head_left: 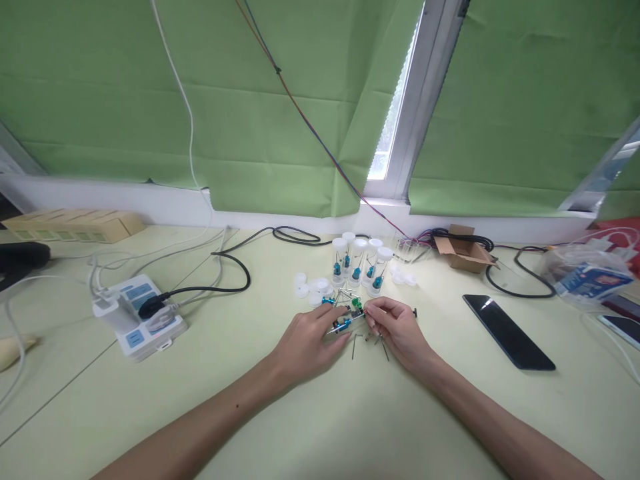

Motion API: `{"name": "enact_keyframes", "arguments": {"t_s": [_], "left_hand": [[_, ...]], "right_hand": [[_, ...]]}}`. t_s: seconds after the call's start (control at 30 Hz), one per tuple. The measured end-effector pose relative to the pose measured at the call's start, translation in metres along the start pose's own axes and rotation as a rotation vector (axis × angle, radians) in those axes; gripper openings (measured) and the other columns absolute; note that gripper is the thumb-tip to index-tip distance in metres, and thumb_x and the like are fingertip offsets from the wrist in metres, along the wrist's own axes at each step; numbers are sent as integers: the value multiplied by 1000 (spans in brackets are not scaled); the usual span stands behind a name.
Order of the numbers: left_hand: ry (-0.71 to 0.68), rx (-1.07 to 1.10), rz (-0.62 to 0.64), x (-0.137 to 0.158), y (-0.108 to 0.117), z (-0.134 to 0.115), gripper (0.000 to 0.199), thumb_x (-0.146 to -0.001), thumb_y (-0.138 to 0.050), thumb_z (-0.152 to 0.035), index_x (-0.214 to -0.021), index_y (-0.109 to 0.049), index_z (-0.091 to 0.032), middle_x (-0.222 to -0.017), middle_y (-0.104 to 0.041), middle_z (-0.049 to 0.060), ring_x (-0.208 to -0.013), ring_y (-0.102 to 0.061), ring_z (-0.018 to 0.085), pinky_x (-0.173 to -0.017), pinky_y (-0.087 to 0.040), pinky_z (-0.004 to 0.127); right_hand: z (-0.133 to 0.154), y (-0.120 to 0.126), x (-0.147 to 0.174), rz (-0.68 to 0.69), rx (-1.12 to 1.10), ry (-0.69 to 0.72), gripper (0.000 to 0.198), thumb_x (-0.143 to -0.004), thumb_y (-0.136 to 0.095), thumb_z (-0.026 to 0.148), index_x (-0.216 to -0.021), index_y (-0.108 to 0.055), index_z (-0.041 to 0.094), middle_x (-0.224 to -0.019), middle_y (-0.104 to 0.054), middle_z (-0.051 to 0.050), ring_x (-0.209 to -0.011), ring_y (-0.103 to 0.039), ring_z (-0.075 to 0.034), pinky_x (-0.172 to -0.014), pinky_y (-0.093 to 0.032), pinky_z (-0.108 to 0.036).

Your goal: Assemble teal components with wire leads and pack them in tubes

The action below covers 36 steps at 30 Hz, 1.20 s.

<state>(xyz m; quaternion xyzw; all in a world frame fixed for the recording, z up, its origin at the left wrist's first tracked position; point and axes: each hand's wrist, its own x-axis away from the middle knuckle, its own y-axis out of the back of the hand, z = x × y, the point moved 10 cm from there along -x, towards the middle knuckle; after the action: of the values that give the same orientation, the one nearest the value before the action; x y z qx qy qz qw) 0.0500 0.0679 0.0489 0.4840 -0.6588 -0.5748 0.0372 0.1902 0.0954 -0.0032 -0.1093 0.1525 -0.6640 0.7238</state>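
Between thumb and fingers, my left hand (310, 339) holds a small blue metal part on a thin silver rod (343, 325). The rod points toward my right hand (397, 330), whose fingertips are pinched together at its end; what they grip is too small to make out. Just beyond the fingers are a small green part (356, 303) and another blue part (328, 301) among thin metal pins. L-shaped hex keys (354, 348) lie on the table near my hands. Behind them stand several clear tubes (359, 260) with white caps, each with a blue part inside.
Loose white caps (320, 288) lie left of the tubes, more caps (403, 276) right. A black phone (507, 332) and an open cardboard box (463, 253) are to the right. On the left sits a power strip (145, 320) with plugs and cables.
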Motion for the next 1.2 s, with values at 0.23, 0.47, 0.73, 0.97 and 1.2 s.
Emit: {"name": "enact_keyframes", "arguments": {"t_s": [0.23, 0.47, 0.73, 0.97, 1.2], "left_hand": [[-6, 8, 10, 0, -1, -1, 33, -89, -58, -32, -120, -58, -22, -99, -68, 6, -76, -64, 17, -61, -50, 27], [-22, 16, -7, 1, 0, -3, 33, -89, -58, -30, -121, -59, -21, -96, -67, 5, -72, -63, 16, -60, -50, 27], [-36, 22, -18, 1, 0, -3, 32, -89, -57, -29, -120, -59, -21, -93, -67, 5, -71, -62, 15, -61, -50, 26], [-65, 5, -38, 2, 2, -7, 32, -88, -58, -28, -119, -59, -20, -91, -67, 5, -72, -63, 16, -60, -50, 26], [-61, 0, -25, 1, 2, -6, 31, -88, -58, -28, -118, -59, -20, -90, -67, 5, -71, -63, 16, -60, -50, 26]], "right_hand": [[2, 2, -1, -18, 79, 35, 26, -70, -82, 39, -70, -70, 16, -56, -57, 1, -49, -47, -11, -50, -39, -26], [6, 1, 0, -9, 132, 67, 24, -73, -79, 38, -69, -69, 17, -57, -58, 1, -50, -47, -10, -51, -39, -26], [9, 3, -1, -18, 195, 109, 25, -73, -78, 39, -67, -68, 18, -58, -58, 1, -50, -47, -11, -51, -40, -27], [16, -3, 3, 9, 249, 150, 25, -76, -76, 40, -68, -68, 18, -61, -58, 0, -51, -48, -12, -50, -40, -27], [15, -3, 3, 14, 309, 175, 25, -79, -73, 40, -70, -67, 18, -61, -57, 0, -52, -48, -12, -52, -40, -27]]}}
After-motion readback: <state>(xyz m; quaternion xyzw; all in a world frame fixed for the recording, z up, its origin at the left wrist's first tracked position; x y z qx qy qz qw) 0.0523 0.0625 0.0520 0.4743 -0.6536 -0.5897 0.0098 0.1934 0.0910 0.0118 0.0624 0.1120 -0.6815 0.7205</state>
